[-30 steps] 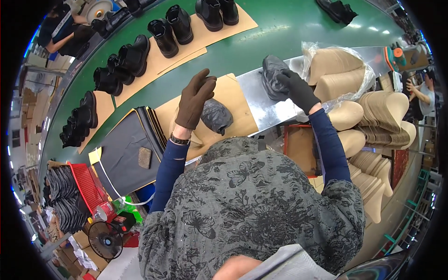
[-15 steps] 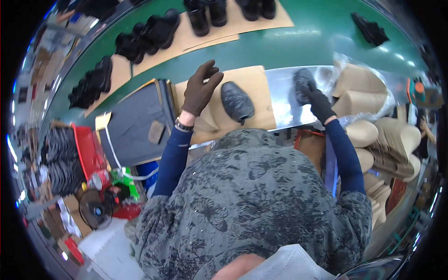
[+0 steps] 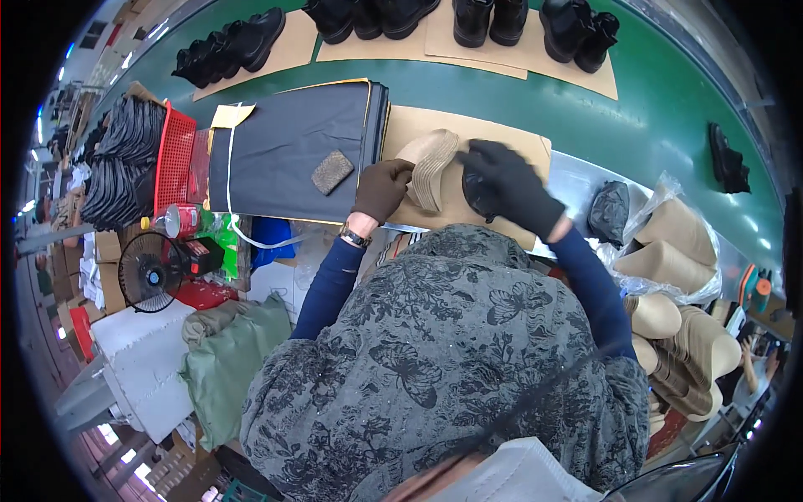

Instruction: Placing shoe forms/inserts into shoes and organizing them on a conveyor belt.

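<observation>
A brown glove covers my left hand [image 3: 382, 191], whose bent fingers are closed at the left edge of a stack of beige insoles [image 3: 435, 171]. My right hand [image 3: 520, 191], in a black glove and smeared by motion, reaches over a dark shoe-shaped piece [image 3: 476, 199]; its fingers look stretched out, and it partly hides the piece. Both the insoles and this piece lie on a tan cardboard sheet [image 3: 527, 155]. To the right, on the metal surface [image 3: 573, 171], rests a second dark shoe-shaped piece [image 3: 609, 213].
Left of the cardboard, a rough block [image 3: 333, 172] sits on a stack of black sheets [image 3: 284, 151]. Black shoes [image 3: 489, 18] line the far side of the green table [image 3: 468, 88]. More beige insoles [image 3: 682, 243] lie in plastic at right. A small fan [image 3: 150, 272] stands at left.
My right hand has left the dark piece on the metal and moved left to the one on the cardboard. My left hand has lowered from raised and open to the insoles. The view has shifted left.
</observation>
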A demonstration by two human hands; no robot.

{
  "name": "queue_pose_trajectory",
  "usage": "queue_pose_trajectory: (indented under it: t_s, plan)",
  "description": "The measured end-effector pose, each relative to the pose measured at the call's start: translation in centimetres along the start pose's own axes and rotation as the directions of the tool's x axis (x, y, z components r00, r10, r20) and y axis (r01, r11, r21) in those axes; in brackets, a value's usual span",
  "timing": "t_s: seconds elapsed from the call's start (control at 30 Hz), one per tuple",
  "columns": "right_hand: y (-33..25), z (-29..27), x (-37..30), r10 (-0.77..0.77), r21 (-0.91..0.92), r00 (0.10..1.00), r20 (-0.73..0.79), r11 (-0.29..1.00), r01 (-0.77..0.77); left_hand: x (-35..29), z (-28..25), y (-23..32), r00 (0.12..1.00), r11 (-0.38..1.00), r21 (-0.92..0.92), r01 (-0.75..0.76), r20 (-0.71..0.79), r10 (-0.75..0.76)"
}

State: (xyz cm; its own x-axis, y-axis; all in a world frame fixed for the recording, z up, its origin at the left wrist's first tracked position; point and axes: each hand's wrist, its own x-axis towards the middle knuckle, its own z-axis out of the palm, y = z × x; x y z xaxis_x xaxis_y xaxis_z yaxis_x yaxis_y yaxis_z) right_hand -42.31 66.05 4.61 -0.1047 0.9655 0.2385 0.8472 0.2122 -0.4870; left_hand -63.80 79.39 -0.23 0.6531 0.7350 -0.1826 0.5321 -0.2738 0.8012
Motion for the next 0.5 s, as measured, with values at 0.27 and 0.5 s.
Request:
queue_pose_trajectory:
  t_s: [0.27, 0.5]
  plan:
    - [-0.5, 5.3, 3.1, -0.129, -0.032, 0.991, 0.032, 0.991, 0.13, -0.4, 1.3, -1.2, 0.985, 0.994, 0.054, -0.097, -0.14, 0.103]
    - [-0.8, 3.7, 4.2, -0.068, 0.043, 0.986, 0.151, 0.997, 0.062, -1.7, -3.3, 2.9, 0.861, 0.991, -0.051, -0.122, -0.503, 0.08]
